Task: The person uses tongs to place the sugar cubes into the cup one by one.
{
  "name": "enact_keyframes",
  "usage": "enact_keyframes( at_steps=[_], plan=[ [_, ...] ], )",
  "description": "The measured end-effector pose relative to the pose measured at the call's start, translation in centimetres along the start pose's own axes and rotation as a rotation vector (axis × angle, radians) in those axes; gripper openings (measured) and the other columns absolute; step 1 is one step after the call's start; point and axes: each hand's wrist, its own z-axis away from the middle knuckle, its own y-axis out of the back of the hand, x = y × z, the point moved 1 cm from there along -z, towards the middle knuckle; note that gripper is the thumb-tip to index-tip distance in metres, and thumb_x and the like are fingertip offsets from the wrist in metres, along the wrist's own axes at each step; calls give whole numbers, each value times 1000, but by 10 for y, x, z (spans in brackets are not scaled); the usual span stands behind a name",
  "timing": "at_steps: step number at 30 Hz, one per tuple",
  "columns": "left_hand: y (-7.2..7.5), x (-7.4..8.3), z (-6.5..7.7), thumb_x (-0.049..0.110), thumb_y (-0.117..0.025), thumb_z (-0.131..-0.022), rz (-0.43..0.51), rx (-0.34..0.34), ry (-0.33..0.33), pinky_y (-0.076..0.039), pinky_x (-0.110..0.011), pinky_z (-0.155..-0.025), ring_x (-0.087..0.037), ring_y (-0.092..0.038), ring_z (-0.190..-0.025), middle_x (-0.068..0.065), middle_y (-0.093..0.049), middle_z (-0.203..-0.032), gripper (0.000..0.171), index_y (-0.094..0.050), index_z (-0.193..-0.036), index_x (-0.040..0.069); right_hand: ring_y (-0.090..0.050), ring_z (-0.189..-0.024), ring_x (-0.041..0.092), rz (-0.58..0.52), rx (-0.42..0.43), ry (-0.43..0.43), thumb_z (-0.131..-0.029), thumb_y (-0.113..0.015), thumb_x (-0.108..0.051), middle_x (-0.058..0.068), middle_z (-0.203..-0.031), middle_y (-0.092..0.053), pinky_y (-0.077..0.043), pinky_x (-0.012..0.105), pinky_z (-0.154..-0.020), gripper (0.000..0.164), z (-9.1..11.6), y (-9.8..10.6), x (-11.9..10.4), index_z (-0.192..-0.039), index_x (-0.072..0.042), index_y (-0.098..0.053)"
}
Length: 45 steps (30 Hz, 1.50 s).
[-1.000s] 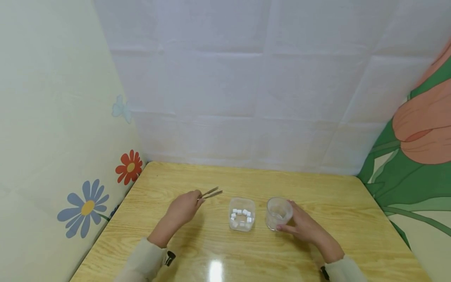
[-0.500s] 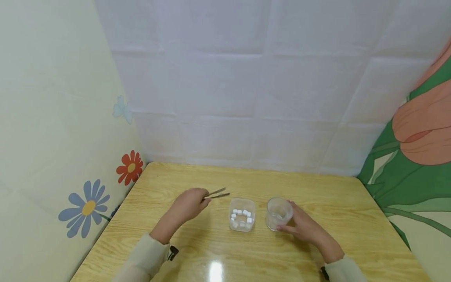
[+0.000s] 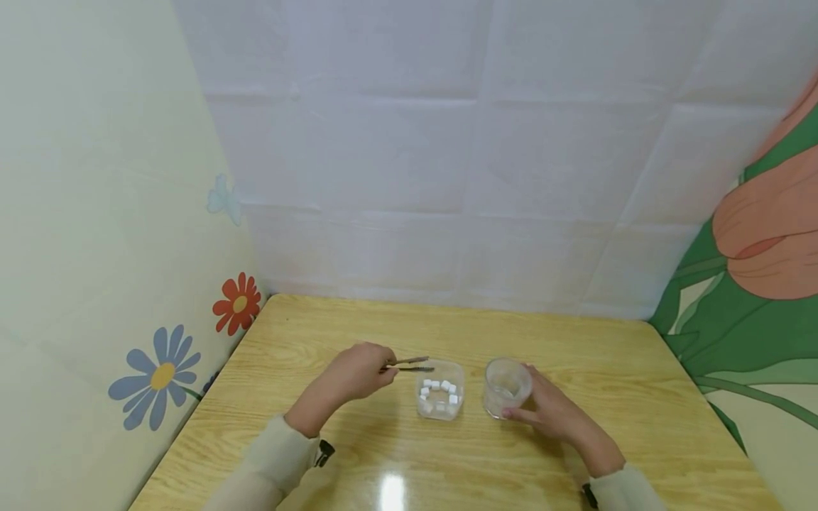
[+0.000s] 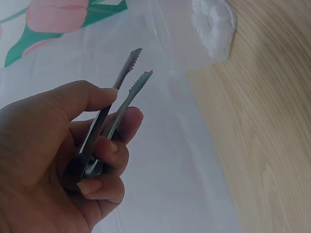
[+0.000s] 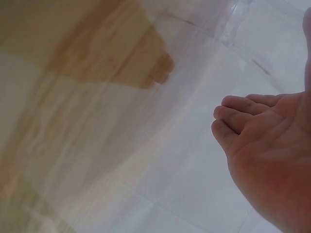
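My left hand (image 3: 364,372) grips small metal tongs (image 3: 415,365) with serrated tips. In the left wrist view the two arms of the tongs (image 4: 103,115) stand apart with nothing between them. Their tips hang over the far left edge of a clear square plastic container (image 3: 449,369). Several white cubes (image 3: 453,399) lie in it, mostly along its sides. My right hand (image 3: 554,410) holds a clear drinking glass (image 3: 495,397) from the right, thumb in front and fingers partly hidden behind. In the right wrist view only part of the glass (image 5: 237,17) shows, beyond the fingers (image 5: 238,116).
The container and glass stand side by side on a wood-grain table (image 3: 434,468), a small gap between them. A white sheet (image 3: 409,156) hangs behind the table. Flower-printed cloths hang at the left (image 3: 77,248) and right (image 3: 754,341).
My left hand has moved right and slightly toward me, bringing the tongs from left of the container to over its far left edge. The right hand and glass stay put.
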Motion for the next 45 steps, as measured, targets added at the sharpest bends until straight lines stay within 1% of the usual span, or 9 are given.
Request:
enact_keyframes(
  at_steps=[8, 10, 12, 16, 19, 27, 33, 39, 45],
  plan=[
    [-3, 6, -3, 22, -64, -101, -16, -35, -42, -43, -26, -58, -3, -50, -57, 4, -70, -84, 16, -75, -105, 11, -39, -136, 55, -1, 7, -1, -84, -79, -48, 30, -142, -50, -27, 67, -111, 93, 0, 1, 0, -148, 6, -38],
    [-5, 7, -5, 22, -65, -100, -22, -41, -50, -41, -26, -57, -3, -46, -55, 7, -66, -78, 14, -75, -102, 12, -38, -137, 56, 0, 7, -3, -84, -79, -48, 30, -143, -50, -28, 68, -110, 93, 0, 1, 0, -148, 6, -38],
    [-7, 8, -7, 22, -65, -100, -32, -47, -59, -38, -25, -55, -3, -42, -53, 9, -60, -71, 13, -73, -94, 14, -38, -137, 56, 0, 6, -1, -84, -79, -48, 30, -143, -50, -28, 68, -110, 93, 0, 1, 0, -148, 6, -37],
    [-11, 10, -11, 23, -65, -100, -49, -57, -74, -32, -25, -53, -4, -34, -51, 10, -44, -59, 26, -61, -75, 19, -39, -137, 55, 0, 4, 4, -85, -79, -47, 29, -143, -50, -28, 67, -110, 93, 0, 1, 0, -148, 6, -37],
    [-12, 12, -13, 24, -64, -101, -59, -66, -82, -30, -25, -53, -5, -31, -51, 9, -38, -57, 34, -54, -69, 21, -40, -136, 54, -2, 4, 5, -85, -79, -47, 29, -143, -50, -27, 67, -111, 92, 0, 2, -1, -148, 6, -37],
    [-16, 18, -18, 24, -65, -100, -92, -93, -93, -32, -24, -53, -5, -33, -50, 10, -44, -58, 29, -59, -72, 21, -40, -136, 55, -5, -4, -10, -85, -79, -48, 30, -143, -50, -28, 68, -110, 93, 0, 2, -1, -149, 6, -37],
    [-21, 20, -24, 22, -66, -100, -127, -93, -82, -33, -24, -52, -5, -34, -51, 9, -46, -59, 31, -57, -70, 19, -39, -137, 55, -5, -6, -11, -85, -79, -48, 30, -144, -49, -29, 68, -110, 94, 1, 1, -1, -148, 7, -37],
    [-24, 22, -30, 23, -67, -99, -161, -104, -56, -32, -24, -51, -6, -33, -51, 7, -45, -58, 34, -55, -67, 18, -37, -137, 57, 1, -19, -23, -85, -78, -49, 32, -144, -47, -31, 69, -108, 95, 1, 2, -2, -149, 8, -36],
    [-27, 22, -35, 23, -68, -98, -182, -95, -62, -34, -24, -52, -6, -34, -51, 8, -47, -57, 35, -56, -65, 19, -37, -138, 56, -21, -30, -30, -85, -78, -49, 30, -145, -48, -29, 68, -110, 95, 0, 1, -1, -150, 5, -35]
  ],
)
